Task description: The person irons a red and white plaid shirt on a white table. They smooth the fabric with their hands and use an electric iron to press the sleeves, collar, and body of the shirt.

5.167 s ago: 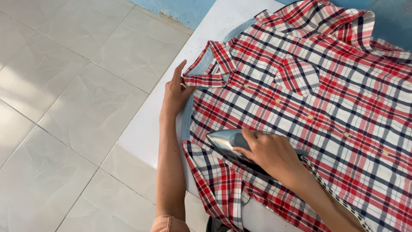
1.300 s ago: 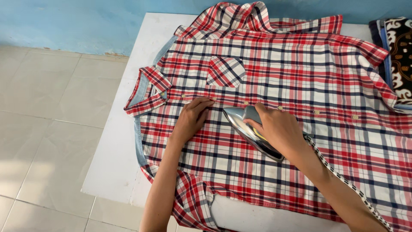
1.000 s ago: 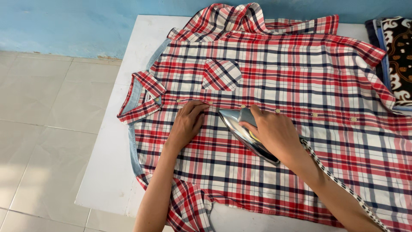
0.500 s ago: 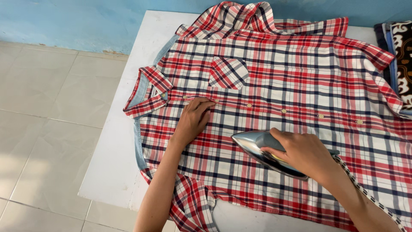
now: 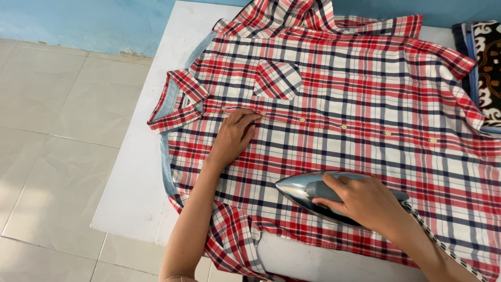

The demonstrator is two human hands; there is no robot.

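Plaid shirt (image 5: 334,104) lies flat and buttoned; left hand (image 5: 233,137) presses it open-palmed, right hand (image 5: 365,201) grips iron (image 5: 302,189).

Soft, even daylight fills the scene, bright without harsh contrast. A paler patch of light lies on the floor tiles (image 5: 21,193) at the left edge, and the iron (image 5: 313,196) carries a shiny glare on its metal nose. The shirt (image 5: 339,104) is sharp throughout, with only faint shadows under the left hand (image 5: 232,138) and arm.
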